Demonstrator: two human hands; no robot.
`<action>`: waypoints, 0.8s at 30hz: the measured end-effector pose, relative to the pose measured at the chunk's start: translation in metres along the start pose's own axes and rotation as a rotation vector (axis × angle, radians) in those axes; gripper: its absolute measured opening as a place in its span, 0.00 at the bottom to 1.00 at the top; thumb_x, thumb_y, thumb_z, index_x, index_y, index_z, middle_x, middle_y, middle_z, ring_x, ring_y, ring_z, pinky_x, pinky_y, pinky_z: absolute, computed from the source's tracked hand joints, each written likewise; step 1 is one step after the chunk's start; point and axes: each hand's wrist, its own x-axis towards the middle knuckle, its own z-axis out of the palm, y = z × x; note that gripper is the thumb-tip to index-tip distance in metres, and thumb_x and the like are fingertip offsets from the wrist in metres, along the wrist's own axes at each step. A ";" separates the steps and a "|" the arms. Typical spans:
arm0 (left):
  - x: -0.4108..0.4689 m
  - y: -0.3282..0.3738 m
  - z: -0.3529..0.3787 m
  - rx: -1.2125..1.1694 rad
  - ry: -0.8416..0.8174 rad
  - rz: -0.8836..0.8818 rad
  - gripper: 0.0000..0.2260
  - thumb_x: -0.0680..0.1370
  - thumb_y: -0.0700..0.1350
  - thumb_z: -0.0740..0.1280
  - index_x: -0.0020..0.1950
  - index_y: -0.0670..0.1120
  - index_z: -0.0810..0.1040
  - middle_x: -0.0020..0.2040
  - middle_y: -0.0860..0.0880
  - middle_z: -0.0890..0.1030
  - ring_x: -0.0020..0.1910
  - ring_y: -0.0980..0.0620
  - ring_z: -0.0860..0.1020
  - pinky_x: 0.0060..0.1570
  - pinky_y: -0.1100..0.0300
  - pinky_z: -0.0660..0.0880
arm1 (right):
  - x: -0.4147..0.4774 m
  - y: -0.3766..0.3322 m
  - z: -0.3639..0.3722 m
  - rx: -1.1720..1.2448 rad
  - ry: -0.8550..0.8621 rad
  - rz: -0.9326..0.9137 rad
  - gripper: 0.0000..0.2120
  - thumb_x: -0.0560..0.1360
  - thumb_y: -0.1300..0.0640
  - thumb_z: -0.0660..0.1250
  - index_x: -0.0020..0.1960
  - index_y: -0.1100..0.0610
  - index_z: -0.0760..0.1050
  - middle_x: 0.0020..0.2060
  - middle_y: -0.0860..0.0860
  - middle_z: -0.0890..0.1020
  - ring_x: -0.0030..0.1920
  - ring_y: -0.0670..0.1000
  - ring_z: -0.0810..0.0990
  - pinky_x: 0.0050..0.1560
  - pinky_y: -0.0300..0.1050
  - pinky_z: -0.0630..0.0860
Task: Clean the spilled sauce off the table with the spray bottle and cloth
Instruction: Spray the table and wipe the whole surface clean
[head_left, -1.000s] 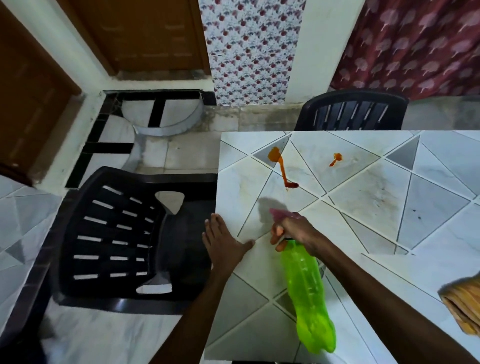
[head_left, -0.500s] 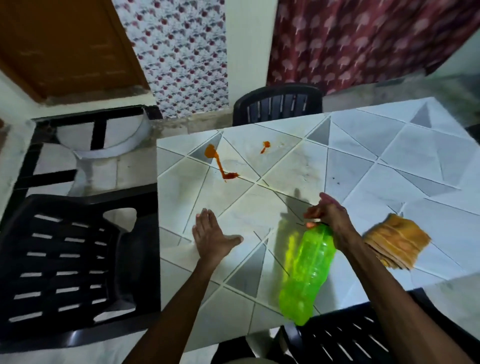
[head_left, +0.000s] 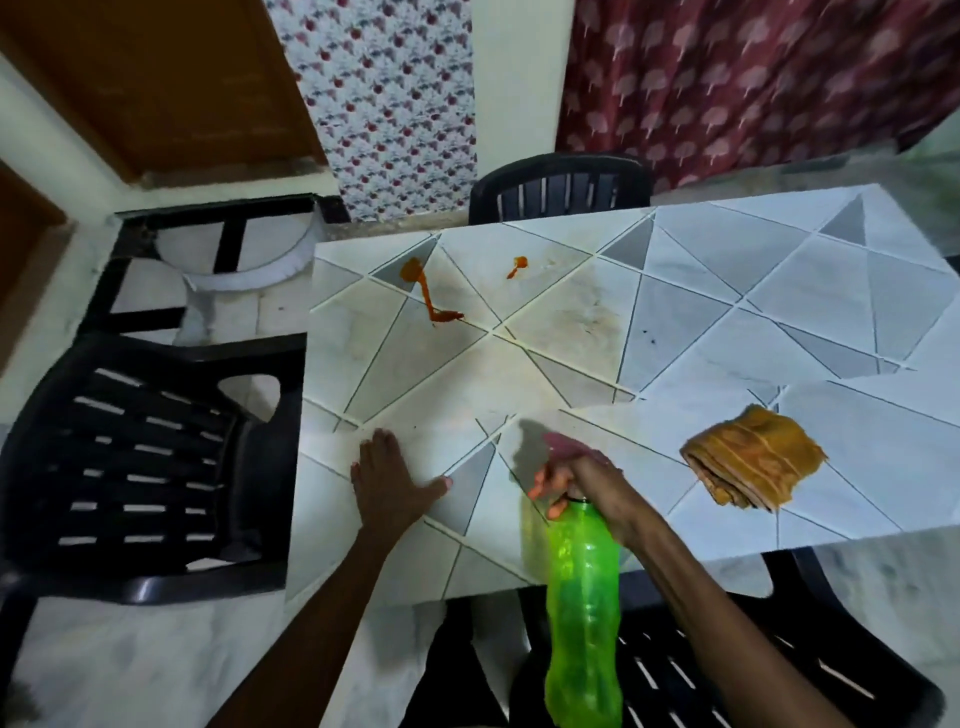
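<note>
- Tiled table (head_left: 675, 322) carries the sauce spill (head_left: 427, 293) far left, with the folded cloth (head_left: 753, 460) near right.
- Our left hand (head_left: 389, 483) lies flat and open; our right hand (head_left: 587, 486) grips the green spray bottle (head_left: 584, 597) by its neck.
- Spraying from here, we may fall short.

Two sauce spills (head_left: 427, 291), one spray bottle (head_left: 584, 597), one cloth (head_left: 753, 457), three black chairs (head_left: 140, 457), one table (head_left: 727, 312)

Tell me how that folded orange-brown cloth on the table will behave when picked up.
The folded orange-brown cloth is probably floppy: its layered edges look soft, so it may unfold when lifted by one corner. It seems light, and would likely slide easily over the smooth tiled table.
</note>
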 end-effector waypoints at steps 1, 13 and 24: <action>-0.007 -0.008 0.000 -0.016 -0.006 -0.018 0.57 0.65 0.74 0.66 0.80 0.40 0.47 0.80 0.41 0.50 0.79 0.41 0.50 0.76 0.42 0.50 | -0.002 0.005 0.011 -0.034 -0.059 -0.008 0.11 0.72 0.71 0.58 0.47 0.70 0.78 0.43 0.65 0.84 0.41 0.59 0.84 0.30 0.42 0.76; -0.073 -0.077 -0.007 -0.161 0.076 -0.208 0.62 0.62 0.74 0.70 0.80 0.40 0.44 0.80 0.41 0.50 0.79 0.41 0.48 0.76 0.44 0.47 | -0.015 0.044 0.099 -0.326 -0.155 -0.042 0.11 0.70 0.69 0.60 0.42 0.75 0.79 0.37 0.66 0.83 0.31 0.56 0.80 0.29 0.45 0.77; -0.072 -0.091 -0.006 -0.154 0.041 -0.150 0.60 0.63 0.71 0.72 0.80 0.40 0.47 0.80 0.42 0.50 0.79 0.41 0.47 0.76 0.44 0.46 | -0.036 0.056 0.058 -0.104 0.304 -0.095 0.17 0.68 0.73 0.57 0.52 0.76 0.78 0.30 0.57 0.82 0.29 0.58 0.77 0.26 0.42 0.75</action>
